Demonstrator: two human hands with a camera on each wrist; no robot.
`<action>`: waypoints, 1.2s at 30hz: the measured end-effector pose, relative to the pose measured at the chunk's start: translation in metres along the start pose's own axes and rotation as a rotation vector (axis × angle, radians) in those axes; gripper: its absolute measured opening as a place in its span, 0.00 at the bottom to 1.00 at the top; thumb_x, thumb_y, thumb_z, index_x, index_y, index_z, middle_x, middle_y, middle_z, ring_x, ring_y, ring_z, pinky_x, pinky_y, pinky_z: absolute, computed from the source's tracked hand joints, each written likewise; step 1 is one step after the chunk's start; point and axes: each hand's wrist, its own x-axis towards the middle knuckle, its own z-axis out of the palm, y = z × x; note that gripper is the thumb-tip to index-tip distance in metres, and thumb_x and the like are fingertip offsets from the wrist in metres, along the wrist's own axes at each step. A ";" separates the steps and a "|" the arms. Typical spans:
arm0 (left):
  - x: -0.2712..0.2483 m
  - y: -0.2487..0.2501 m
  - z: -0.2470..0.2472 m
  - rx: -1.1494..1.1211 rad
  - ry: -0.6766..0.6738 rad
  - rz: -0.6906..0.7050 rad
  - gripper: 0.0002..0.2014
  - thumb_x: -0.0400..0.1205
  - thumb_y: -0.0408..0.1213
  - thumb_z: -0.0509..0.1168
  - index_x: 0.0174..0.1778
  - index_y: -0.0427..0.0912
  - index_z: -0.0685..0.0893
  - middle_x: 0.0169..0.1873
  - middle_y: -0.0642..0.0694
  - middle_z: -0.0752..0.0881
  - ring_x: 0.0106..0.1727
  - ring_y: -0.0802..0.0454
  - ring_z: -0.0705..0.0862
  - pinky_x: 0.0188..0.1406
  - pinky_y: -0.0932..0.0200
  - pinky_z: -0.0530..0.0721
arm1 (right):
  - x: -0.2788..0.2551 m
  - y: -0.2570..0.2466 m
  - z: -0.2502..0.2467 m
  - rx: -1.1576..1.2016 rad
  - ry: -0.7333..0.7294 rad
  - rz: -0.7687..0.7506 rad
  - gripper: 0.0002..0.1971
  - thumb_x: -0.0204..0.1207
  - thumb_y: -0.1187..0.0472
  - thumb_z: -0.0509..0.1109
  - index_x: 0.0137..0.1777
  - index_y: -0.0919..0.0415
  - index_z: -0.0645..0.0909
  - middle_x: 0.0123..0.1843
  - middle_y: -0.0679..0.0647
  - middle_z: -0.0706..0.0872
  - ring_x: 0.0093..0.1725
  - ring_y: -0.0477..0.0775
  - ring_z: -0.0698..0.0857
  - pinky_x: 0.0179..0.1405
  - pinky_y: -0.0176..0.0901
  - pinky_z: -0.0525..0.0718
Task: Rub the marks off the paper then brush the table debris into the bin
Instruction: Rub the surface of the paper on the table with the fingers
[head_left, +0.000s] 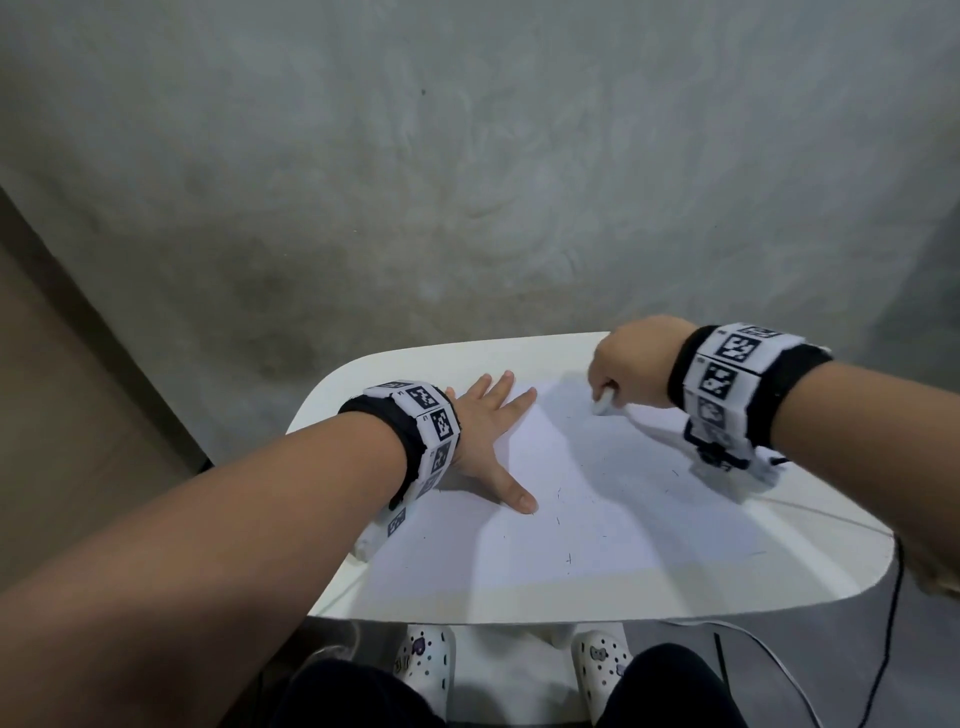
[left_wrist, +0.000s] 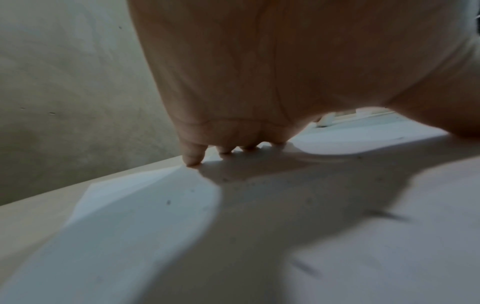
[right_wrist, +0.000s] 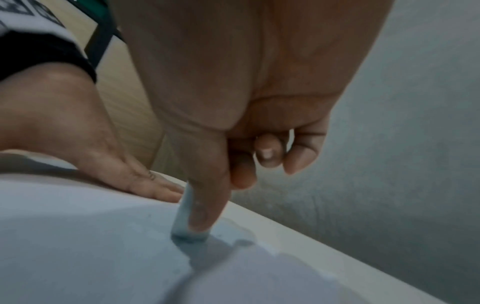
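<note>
A white sheet of paper (head_left: 545, 499) lies on a small white table (head_left: 810, 561) with rounded corners, and everything here is placed against that sheet. The left hand (head_left: 485, 441) lies flat on the sheet's left edge, fingers (left_wrist: 193, 158) straight and spread, the thumb reaching inward over the page; nothing is held in it. The right hand (head_left: 631, 364) is at the sheet's far right corner, pinching a white eraser (right_wrist: 185, 214) between thumb and forefinger while the other fingers curl in. The eraser stands nearly upright with its lower end pressed on the paper, close to the sheet's far edge, where only a narrow strip of bare table remains before the tabletop drops away to a grey wall. Small dark marks (head_left: 558, 519) and specks dot the middle and right half of the sheet, well apart from the eraser. Near the sheet's front edge the table shows a bare band, wider to the right. Beyond the sheet's right edge a thin cable (head_left: 893, 613) hangs off the table. Below the front edge, two white clogs (head_left: 426, 660) rest on the floor.
</note>
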 end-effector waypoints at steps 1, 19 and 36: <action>0.001 0.000 0.000 0.000 0.000 0.000 0.65 0.68 0.71 0.71 0.83 0.56 0.28 0.82 0.49 0.25 0.84 0.47 0.27 0.81 0.30 0.40 | -0.007 0.006 0.000 -0.021 -0.056 0.016 0.09 0.73 0.61 0.67 0.49 0.49 0.86 0.50 0.47 0.86 0.46 0.56 0.80 0.40 0.39 0.70; 0.002 0.000 0.001 0.006 -0.003 -0.012 0.65 0.68 0.71 0.71 0.83 0.55 0.27 0.82 0.48 0.25 0.84 0.46 0.27 0.81 0.31 0.38 | -0.028 0.004 -0.002 0.068 -0.250 0.081 0.12 0.73 0.62 0.70 0.55 0.57 0.88 0.47 0.54 0.89 0.44 0.56 0.82 0.42 0.38 0.76; 0.002 -0.006 0.003 -0.012 0.023 -0.003 0.65 0.67 0.71 0.72 0.83 0.57 0.29 0.83 0.51 0.27 0.84 0.48 0.28 0.80 0.30 0.40 | -0.068 -0.007 0.004 0.084 -0.233 0.047 0.11 0.75 0.58 0.66 0.53 0.52 0.87 0.42 0.48 0.84 0.45 0.55 0.81 0.41 0.38 0.74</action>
